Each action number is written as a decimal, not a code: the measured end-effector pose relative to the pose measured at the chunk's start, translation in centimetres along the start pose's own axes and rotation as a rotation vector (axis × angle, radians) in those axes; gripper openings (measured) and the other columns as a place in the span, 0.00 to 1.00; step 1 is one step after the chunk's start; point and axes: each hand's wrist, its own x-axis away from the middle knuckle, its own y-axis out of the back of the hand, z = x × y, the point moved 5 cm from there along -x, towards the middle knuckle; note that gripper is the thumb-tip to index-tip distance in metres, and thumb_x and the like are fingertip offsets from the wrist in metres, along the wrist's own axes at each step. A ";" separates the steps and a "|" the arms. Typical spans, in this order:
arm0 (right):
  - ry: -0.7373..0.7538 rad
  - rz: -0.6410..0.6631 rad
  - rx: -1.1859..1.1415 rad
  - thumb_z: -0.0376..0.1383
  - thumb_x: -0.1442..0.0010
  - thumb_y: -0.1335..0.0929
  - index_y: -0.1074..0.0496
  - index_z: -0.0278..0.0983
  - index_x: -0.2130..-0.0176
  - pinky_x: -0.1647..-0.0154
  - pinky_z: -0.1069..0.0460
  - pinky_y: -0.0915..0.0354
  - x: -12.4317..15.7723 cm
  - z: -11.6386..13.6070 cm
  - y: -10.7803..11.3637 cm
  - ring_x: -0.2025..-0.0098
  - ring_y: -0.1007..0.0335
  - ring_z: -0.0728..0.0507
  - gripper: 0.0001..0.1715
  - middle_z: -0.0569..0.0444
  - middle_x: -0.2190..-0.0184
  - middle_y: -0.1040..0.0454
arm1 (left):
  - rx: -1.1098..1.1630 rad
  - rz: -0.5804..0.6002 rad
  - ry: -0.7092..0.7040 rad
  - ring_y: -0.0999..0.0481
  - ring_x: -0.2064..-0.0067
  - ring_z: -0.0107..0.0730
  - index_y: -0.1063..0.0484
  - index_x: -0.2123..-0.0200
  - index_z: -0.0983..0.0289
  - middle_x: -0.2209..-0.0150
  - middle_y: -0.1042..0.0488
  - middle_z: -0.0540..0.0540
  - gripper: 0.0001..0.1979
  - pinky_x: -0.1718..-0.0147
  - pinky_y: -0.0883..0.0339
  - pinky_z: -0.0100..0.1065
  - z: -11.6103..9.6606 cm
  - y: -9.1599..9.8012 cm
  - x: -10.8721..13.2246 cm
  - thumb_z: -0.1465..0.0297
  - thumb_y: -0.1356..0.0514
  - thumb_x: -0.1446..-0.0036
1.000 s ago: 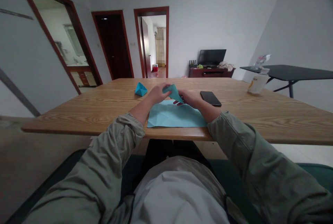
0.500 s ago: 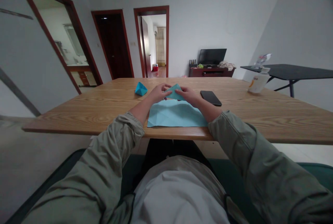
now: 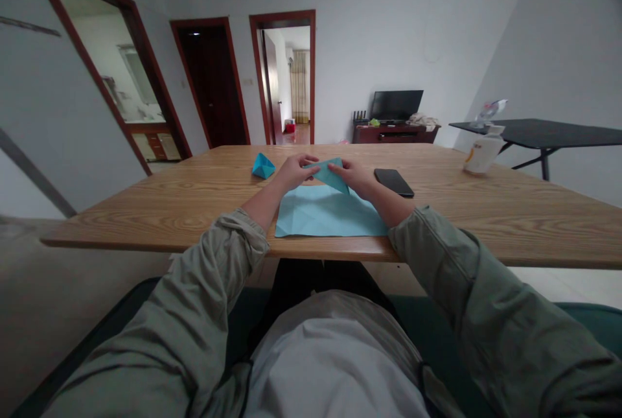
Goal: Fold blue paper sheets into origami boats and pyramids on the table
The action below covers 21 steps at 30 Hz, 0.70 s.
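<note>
Light-blue paper (image 3: 328, 214) is lying flat on the table (image 3: 146, 223) close to its near edge, with its far part rising in a pointed fold (image 3: 330, 172); the left hand (image 3: 294, 172) and right hand (image 3: 352, 178) are partly closed, pinching that fold from either side (neither is touching anything else); a folded blue paper shape (image 3: 263, 166) is sitting beyond the left hand, a black smartphone (image 3: 393, 182) just beyond the right.

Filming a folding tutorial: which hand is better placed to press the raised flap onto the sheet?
Probably the right hand: it lies along the raised flap of the pale blue paper sheet, near its lower tip, while the left hand only touches the far end.
</note>
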 end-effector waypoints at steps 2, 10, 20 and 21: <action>-0.002 -0.023 -0.016 0.50 0.45 0.30 0.25 0.35 0.60 0.65 0.53 0.33 -0.1 0.0 0.1 0.67 0.29 0.47 0.22 0.52 0.65 0.22 | 0.021 -0.040 -0.010 0.26 0.74 0.26 0.28 0.60 0.68 0.72 0.24 0.54 0.17 0.74 0.29 0.31 0.3 0.3 -0.2 0.68 0.32 0.53; -0.004 -0.072 -0.019 0.53 0.45 0.32 0.26 0.36 0.63 0.68 0.54 0.35 -0.1 0.1 0.4 0.68 0.31 0.47 0.23 0.53 0.67 0.23 | 0.076 -0.089 -0.009 0.25 0.75 0.26 0.27 0.66 0.68 0.72 0.24 0.54 0.15 0.73 0.29 0.31 0.6 0.9 -0.5 0.65 0.31 0.53; 0.002 -0.122 -0.006 0.58 0.50 0.32 0.28 0.34 0.63 0.77 0.55 0.40 0.0 0.0 0.8 0.76 0.37 0.50 0.30 0.55 0.74 0.29 | 0.057 0.062 0.085 0.26 0.75 0.24 0.29 0.56 0.67 0.70 0.24 0.53 0.20 0.72 0.29 0.30 0.3 -0.2 0.1 0.67 0.31 0.52; 0.009 -0.127 -0.001 0.59 0.50 0.32 0.28 0.34 0.63 0.76 0.55 0.41 0.0 0.0 0.8 0.75 0.37 0.50 0.31 0.55 0.74 0.29 | 0.058 0.068 0.095 0.25 0.75 0.24 0.30 0.55 0.67 0.70 0.24 0.53 0.20 0.72 0.29 0.30 0.4 -0.3 0.1 0.67 0.32 0.51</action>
